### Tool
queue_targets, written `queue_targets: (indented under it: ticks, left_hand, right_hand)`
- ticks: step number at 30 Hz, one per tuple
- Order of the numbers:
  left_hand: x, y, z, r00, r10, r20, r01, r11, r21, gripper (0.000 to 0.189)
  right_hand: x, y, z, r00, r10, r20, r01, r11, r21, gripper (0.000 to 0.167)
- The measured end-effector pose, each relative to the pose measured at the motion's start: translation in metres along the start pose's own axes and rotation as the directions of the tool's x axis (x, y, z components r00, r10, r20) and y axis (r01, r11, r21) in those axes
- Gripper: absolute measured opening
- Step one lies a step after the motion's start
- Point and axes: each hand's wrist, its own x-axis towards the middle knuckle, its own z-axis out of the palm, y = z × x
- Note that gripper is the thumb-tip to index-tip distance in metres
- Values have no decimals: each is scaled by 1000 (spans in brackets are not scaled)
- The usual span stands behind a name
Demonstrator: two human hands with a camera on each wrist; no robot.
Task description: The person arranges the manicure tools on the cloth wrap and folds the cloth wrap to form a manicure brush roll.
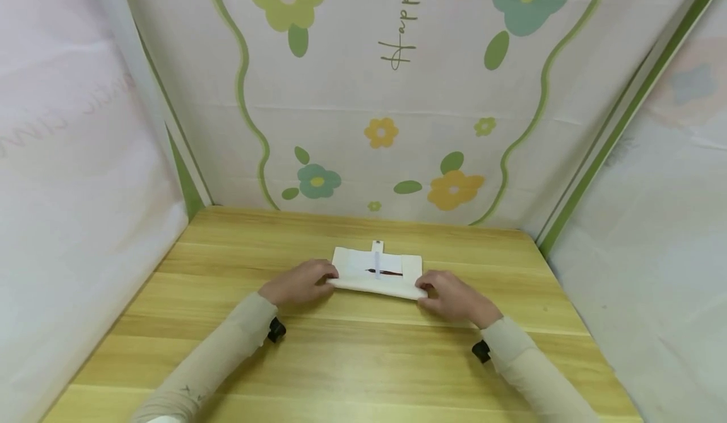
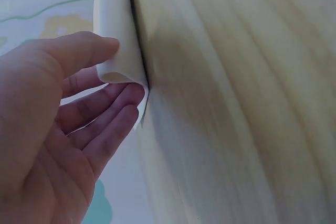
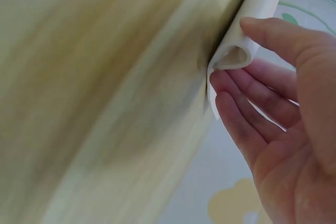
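Observation:
A soft white roll-up case (image 1: 354,260) with a snap tab (image 1: 377,246) at its far edge lies on the wooden table. A thin, dark red, brush-like item (image 1: 389,273) lies across its middle, passing by a pale vertical band. The case's near edge is curled over into a roll, whose hollow end shows in both wrist views. My left hand (image 1: 303,281) holds the left end of this roll, thumb (image 2: 102,48) on top and fingers at its open end. At the right end my right hand (image 1: 451,293) grips likewise, its thumb (image 3: 262,30) on the roll.
The wood-grain table (image 1: 363,360) runs up to a white floral cloth (image 1: 341,95) at the back. White cloth walls (image 1: 74,189) stand on the left and right. Dark wrist cameras (image 1: 276,329) sit under both cuffs.

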Motion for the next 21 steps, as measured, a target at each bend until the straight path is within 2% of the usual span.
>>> queue_targets:
  ticks: [5, 9, 13, 21]
  left_hand:
    - [5, -12, -1, 998, -64, -4, 62, 986, -154, 20]
    - [13, -24, 0, 994, -107, -25, 98, 968, -232, 21]
    - [21, -29, -1, 986, -161, -37, 145, 952, -271, 24]
    - [32, -27, 0, 964, -257, -73, 228, 934, -274, 28]
  right_hand:
    - [6, 10, -7, 999, 35, 30, -37, 997, 75, 25]
    - [12, 20, -12, 997, 75, 34, -80, 986, 147, 24]
    - [20, 29, -14, 993, 119, 23, -121, 971, 205, 26]
    - [35, 43, -13, 982, 189, -10, -180, 950, 254, 23]
